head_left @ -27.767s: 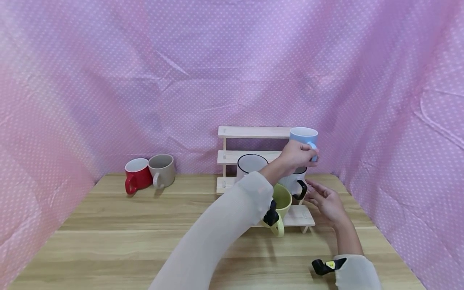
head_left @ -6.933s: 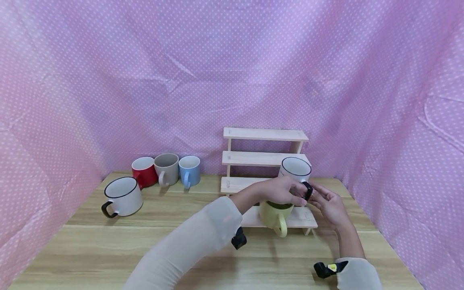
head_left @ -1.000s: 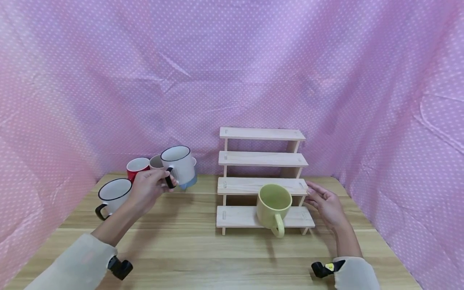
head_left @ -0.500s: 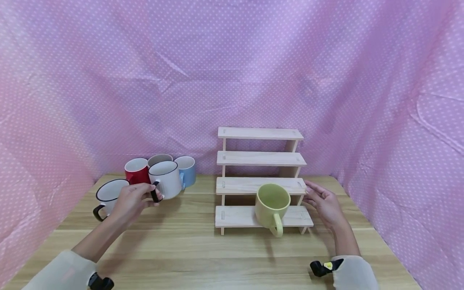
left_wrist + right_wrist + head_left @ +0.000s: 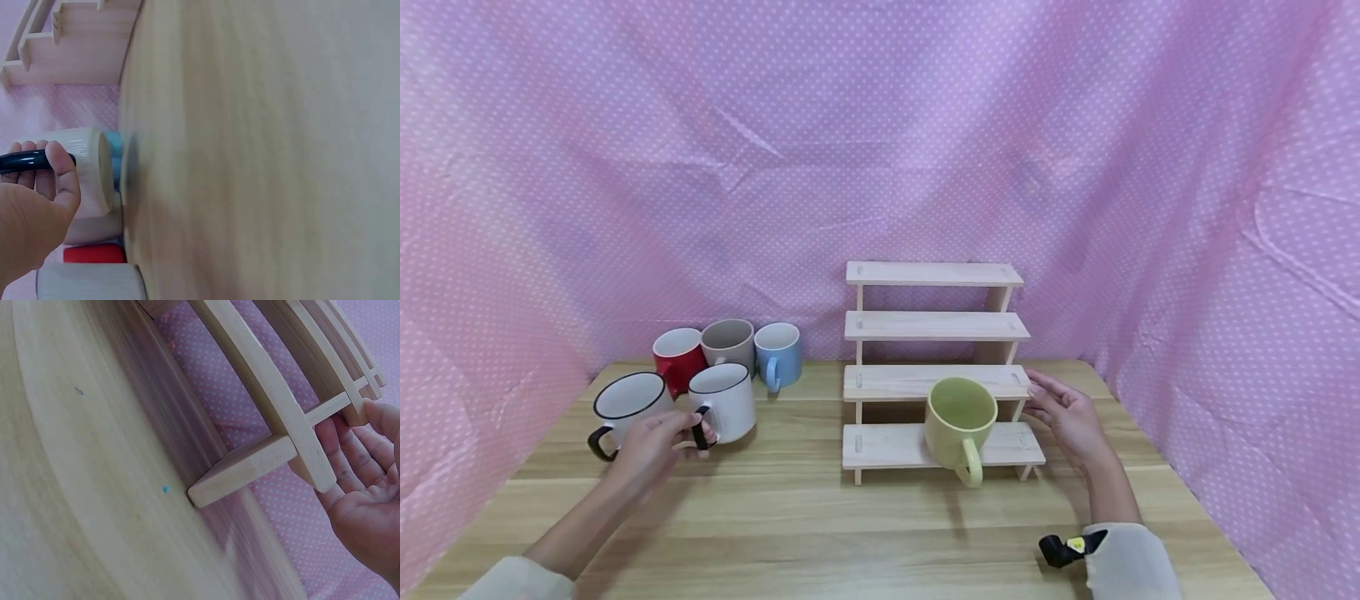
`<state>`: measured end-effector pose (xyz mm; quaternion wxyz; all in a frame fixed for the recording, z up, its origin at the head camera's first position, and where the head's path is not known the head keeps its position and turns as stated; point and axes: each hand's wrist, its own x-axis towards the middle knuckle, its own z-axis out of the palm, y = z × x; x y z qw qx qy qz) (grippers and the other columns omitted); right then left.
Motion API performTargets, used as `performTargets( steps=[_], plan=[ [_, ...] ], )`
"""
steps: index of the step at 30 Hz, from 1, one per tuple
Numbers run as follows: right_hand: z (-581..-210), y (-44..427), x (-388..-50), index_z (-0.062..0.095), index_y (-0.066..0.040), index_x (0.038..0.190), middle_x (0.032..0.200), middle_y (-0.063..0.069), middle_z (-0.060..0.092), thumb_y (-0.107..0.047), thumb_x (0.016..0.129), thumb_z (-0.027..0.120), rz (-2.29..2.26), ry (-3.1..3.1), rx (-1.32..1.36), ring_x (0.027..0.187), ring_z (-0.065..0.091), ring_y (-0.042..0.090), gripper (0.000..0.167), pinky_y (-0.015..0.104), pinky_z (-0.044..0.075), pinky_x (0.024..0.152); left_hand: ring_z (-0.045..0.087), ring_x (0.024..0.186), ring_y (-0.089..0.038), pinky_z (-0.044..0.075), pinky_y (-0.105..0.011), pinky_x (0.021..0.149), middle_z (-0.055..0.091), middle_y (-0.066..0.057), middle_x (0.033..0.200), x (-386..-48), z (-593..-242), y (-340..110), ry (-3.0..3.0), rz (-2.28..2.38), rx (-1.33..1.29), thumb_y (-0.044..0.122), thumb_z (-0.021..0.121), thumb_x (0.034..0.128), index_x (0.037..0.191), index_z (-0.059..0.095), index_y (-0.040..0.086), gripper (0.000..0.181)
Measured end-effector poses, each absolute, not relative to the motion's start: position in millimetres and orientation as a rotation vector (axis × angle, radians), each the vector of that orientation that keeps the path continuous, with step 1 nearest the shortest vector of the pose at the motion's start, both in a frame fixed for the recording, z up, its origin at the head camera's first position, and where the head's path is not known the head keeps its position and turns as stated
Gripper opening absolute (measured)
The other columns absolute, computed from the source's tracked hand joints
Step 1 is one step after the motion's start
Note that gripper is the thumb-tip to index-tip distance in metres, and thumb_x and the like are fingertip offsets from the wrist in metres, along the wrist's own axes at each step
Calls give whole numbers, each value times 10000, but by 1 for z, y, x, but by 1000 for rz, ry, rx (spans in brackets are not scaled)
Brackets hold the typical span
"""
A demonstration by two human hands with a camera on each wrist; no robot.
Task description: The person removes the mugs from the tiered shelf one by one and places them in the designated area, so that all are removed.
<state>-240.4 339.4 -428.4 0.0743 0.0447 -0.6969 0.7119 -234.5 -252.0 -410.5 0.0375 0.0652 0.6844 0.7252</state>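
My left hand (image 5: 651, 450) pinches the black handle of a white mug (image 5: 733, 412) with a dark rim. It is upright at the left, in front of the other mugs. In the left wrist view the mug (image 5: 87, 187) shows a shadow beside its base; I cannot tell if it touches the table. At the right end of a four-step wooden display rack (image 5: 936, 325), my right hand (image 5: 1067, 421) holds the side. In the right wrist view, its thumb is on a plank edge and the fingers lie behind. A yellow-green mug (image 5: 951, 437) stands on the lowest step.
Another white mug (image 5: 632, 396) with a black handle stands left of the held one, partly behind my left hand. Behind are a red mug (image 5: 679, 367), a grey-beige mug (image 5: 728, 335) and a light blue mug (image 5: 786, 362). Pink dotted cloth (image 5: 880, 167) hangs behind.
The blue mug and both white mugs have left the rack for the left side. In the last second, my left hand has brought the held mug lower and nearer. The right hand stays put.
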Motion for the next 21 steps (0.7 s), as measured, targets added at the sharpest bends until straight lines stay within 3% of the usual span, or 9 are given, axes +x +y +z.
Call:
performTargets(
  steps=[11,21],
  plan=[
    [-430,339,-242,354,151,1493,1178,-8,704,-144,1052,593,2172,-2041,166,967,703,137,582,294,581,922,681,818,-180,627,-374,703,698,-72,847,-229,-425,-264,2126,2280,150,35,459,1060,943,701,-103,303],
    [-429,339,-241,345,172,1485,1129,-48,725,-141,1053,589,2149,-2047,194,956,699,136,586,309,584,919,693,813,-178,633,-407,701,699,-73,822,-225,-433,-279,2056,2358,188,2,516,1032,885,715,-101,268]
  ],
)
